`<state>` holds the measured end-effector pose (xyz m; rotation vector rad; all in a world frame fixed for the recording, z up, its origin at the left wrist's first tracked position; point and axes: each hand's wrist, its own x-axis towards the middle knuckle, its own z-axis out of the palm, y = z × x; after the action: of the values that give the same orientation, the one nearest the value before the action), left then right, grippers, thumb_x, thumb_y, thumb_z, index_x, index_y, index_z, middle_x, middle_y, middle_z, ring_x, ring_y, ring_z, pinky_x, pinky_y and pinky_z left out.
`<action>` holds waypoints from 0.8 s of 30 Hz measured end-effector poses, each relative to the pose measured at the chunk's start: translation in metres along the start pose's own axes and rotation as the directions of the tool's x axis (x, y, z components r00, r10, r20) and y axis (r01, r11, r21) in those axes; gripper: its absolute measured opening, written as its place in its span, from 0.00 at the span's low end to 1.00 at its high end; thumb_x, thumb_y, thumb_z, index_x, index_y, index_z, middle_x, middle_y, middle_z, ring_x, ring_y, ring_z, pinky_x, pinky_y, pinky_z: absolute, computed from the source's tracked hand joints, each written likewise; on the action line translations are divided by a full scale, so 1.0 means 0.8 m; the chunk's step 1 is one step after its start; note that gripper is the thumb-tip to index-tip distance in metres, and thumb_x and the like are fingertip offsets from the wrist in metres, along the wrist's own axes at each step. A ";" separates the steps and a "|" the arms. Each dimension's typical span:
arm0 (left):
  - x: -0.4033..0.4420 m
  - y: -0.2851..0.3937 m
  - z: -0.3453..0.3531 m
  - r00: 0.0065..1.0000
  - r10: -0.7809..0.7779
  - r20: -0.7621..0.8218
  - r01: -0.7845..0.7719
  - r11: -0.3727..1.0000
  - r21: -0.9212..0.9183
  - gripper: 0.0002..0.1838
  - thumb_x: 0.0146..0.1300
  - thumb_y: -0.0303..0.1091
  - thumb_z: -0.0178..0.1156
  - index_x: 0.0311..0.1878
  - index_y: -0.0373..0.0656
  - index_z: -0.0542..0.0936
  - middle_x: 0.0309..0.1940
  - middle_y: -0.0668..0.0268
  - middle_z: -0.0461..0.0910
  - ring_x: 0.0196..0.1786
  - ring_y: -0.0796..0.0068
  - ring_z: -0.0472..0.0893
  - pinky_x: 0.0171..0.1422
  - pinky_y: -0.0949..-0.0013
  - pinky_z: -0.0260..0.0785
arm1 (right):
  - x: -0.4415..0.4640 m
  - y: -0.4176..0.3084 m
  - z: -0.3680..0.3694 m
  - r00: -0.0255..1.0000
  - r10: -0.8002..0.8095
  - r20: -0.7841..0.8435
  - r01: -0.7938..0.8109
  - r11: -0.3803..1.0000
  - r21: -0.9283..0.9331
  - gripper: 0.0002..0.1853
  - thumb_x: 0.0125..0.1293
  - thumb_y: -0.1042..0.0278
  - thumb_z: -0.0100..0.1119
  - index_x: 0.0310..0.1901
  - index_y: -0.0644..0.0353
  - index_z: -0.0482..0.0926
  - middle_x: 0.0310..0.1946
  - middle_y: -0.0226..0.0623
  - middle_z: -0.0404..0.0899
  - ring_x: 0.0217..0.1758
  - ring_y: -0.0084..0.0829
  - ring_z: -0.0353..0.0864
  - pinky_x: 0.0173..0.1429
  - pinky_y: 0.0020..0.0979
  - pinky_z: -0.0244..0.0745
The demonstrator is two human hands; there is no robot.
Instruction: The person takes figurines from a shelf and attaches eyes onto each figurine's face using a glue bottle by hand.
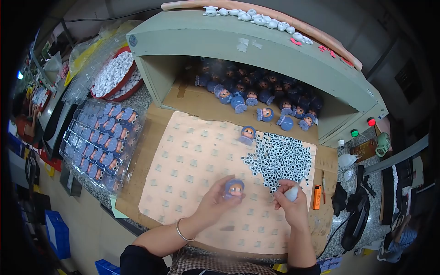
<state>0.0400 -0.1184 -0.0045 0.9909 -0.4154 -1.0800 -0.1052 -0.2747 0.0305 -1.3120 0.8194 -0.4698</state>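
Note:
My left hand (216, 201) is closed round a doll head (235, 189) with a blue-purple hood, its face turned up. Above the mat's lower right part, my right hand (291, 201) has its fingers curled round a small pale rounded object (291, 193), whose kind I cannot make out. Thumb and forefinger of that hand come together by the near edge of a pile of black-and-white doll eyes (282, 158); whether an eye is between them is too small to tell. Another hooded doll head (247, 134) lies at the pile's left edge.
A pinkish mat (183, 160) covers the cardboard. Behind it, an open-fronted grey box (192, 41) shelters many doll heads (239, 103). At left are a filled clear tray (103, 142) and a red basin (126, 87) of white pieces. An orange lighter (317, 197) lies right.

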 end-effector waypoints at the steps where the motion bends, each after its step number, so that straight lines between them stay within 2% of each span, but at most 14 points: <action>1: -0.001 0.001 0.002 0.998 0.009 0.061 -0.010 1.000 0.017 0.30 0.57 0.20 0.54 0.62 0.40 0.55 0.53 0.60 0.65 0.52 0.69 0.72 0.54 0.70 0.67 | -0.003 -0.004 0.004 1.000 0.010 0.028 -0.011 1.000 0.020 0.09 0.56 0.79 0.55 0.39 0.66 0.72 0.29 0.35 0.73 0.27 0.24 0.75 0.27 0.23 0.71; 3: -0.004 0.000 0.008 0.983 0.025 0.184 -0.035 0.998 0.056 0.31 0.55 0.19 0.55 0.62 0.40 0.55 0.53 0.60 0.65 0.53 0.70 0.71 0.55 0.70 0.66 | -0.009 -0.007 0.012 0.996 0.026 0.085 -0.031 0.998 0.062 0.10 0.56 0.80 0.54 0.41 0.68 0.72 0.30 0.34 0.74 0.27 0.19 0.75 0.27 0.19 0.71; 6: -0.008 0.000 0.014 0.953 0.057 0.298 -0.060 0.998 -0.001 0.33 0.53 0.18 0.56 0.62 0.40 0.55 0.54 0.62 0.65 0.55 0.72 0.68 0.57 0.70 0.64 | -0.010 0.009 0.027 0.991 0.051 0.124 -0.053 0.998 0.017 0.10 0.56 0.79 0.55 0.41 0.69 0.71 0.30 0.35 0.75 0.26 0.22 0.76 0.28 0.20 0.71; 9: -0.008 0.002 0.012 0.937 0.029 0.347 -0.032 0.999 0.001 0.33 0.53 0.17 0.56 0.62 0.40 0.56 0.54 0.62 0.64 0.57 0.72 0.65 0.58 0.69 0.62 | -0.013 0.006 0.046 0.997 -0.048 0.055 0.046 0.999 0.023 0.11 0.56 0.80 0.53 0.42 0.67 0.71 0.26 0.36 0.74 0.24 0.23 0.75 0.26 0.22 0.74; 10: -0.008 0.004 0.012 0.935 0.015 0.354 -0.015 1.000 0.000 0.33 0.53 0.17 0.56 0.62 0.40 0.56 0.54 0.63 0.64 0.57 0.72 0.65 0.58 0.69 0.62 | -0.010 0.009 0.043 0.971 -0.212 0.112 0.228 0.959 -0.165 0.10 0.56 0.79 0.53 0.42 0.67 0.71 0.27 0.37 0.74 0.24 0.23 0.75 0.26 0.22 0.74; 11: -0.008 0.006 0.012 0.932 0.000 0.363 0.001 1.000 -0.003 0.33 0.53 0.17 0.56 0.62 0.40 0.56 0.54 0.63 0.64 0.57 0.72 0.66 0.58 0.69 0.62 | -0.005 0.015 0.036 0.914 -0.354 0.198 0.403 0.852 -0.335 0.10 0.57 0.79 0.54 0.41 0.67 0.70 0.28 0.38 0.74 0.25 0.23 0.75 0.26 0.23 0.74; 12: -0.008 0.008 0.013 0.928 -0.013 0.371 0.016 1.000 -0.005 0.33 0.53 0.17 0.56 0.62 0.40 0.56 0.54 0.63 0.64 0.56 0.72 0.66 0.57 0.69 0.63 | -0.002 0.018 0.031 0.831 -0.465 0.306 0.557 0.683 -0.473 0.10 0.57 0.78 0.54 0.41 0.66 0.70 0.29 0.40 0.74 0.25 0.23 0.76 0.25 0.23 0.74; 13: -0.007 0.008 0.013 0.938 -0.002 0.345 0.006 1.000 -0.011 0.32 0.53 0.17 0.56 0.62 0.40 0.56 0.54 0.63 0.64 0.56 0.72 0.66 0.57 0.69 0.63 | -0.004 0.016 0.031 0.922 -0.327 0.206 0.379 0.866 -0.327 0.10 0.57 0.78 0.54 0.41 0.66 0.70 0.29 0.40 0.74 0.25 0.23 0.76 0.25 0.23 0.74; 14: -0.008 0.007 0.014 0.948 0.010 0.319 -0.005 1.000 -0.016 0.32 0.54 0.18 0.56 0.62 0.40 0.56 0.54 0.63 0.64 0.55 0.72 0.67 0.57 0.69 0.63 | -0.008 0.013 0.031 0.978 -0.156 0.136 0.175 0.974 -0.145 0.10 0.57 0.78 0.54 0.41 0.66 0.70 0.30 0.40 0.74 0.25 0.23 0.75 0.25 0.24 0.74; 15: -0.007 0.007 0.015 0.956 0.022 0.291 -0.016 1.000 -0.021 0.32 0.54 0.18 0.56 0.62 0.40 0.56 0.53 0.62 0.64 0.55 0.72 0.68 0.56 0.70 0.64 | -0.009 0.011 0.030 0.994 0.034 0.103 -0.039 0.998 0.054 0.09 0.57 0.77 0.54 0.40 0.66 0.70 0.30 0.40 0.74 0.25 0.23 0.75 0.24 0.24 0.74; 18: -0.003 0.004 0.007 0.963 -0.004 0.270 0.000 1.000 0.014 0.31 0.55 0.19 0.56 0.62 0.40 0.56 0.55 0.62 0.64 0.54 0.72 0.69 0.55 0.70 0.65 | -0.005 0.007 0.024 0.995 0.076 0.059 -0.089 0.961 0.263 0.09 0.57 0.77 0.54 0.39 0.65 0.70 0.30 0.40 0.74 0.24 0.24 0.75 0.23 0.25 0.74; 21: -0.001 0.005 0.006 0.974 -0.011 0.227 -0.004 0.998 0.069 0.31 0.55 0.19 0.55 0.62 0.40 0.56 0.55 0.61 0.64 0.53 0.72 0.70 0.55 0.70 0.65 | -0.002 0.012 0.024 0.996 0.067 0.057 -0.081 0.951 0.298 0.06 0.56 0.79 0.53 0.37 0.67 0.71 0.26 0.36 0.74 0.24 0.25 0.77 0.24 0.26 0.76; 24: -0.001 0.003 0.007 0.982 -0.019 0.187 0.014 1.000 0.024 0.31 0.55 0.20 0.56 0.62 0.39 0.57 0.53 0.63 0.65 0.55 0.74 0.67 0.58 0.70 0.62 | -0.005 0.012 0.022 0.994 0.073 0.079 -0.093 0.951 0.296 0.06 0.56 0.80 0.53 0.37 0.67 0.71 0.27 0.37 0.75 0.25 0.25 0.77 0.25 0.25 0.76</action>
<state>0.0365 -0.1200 0.0009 0.9172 -0.5741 -1.1905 -0.0957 -0.2584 0.0233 -1.0033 0.7133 -0.4612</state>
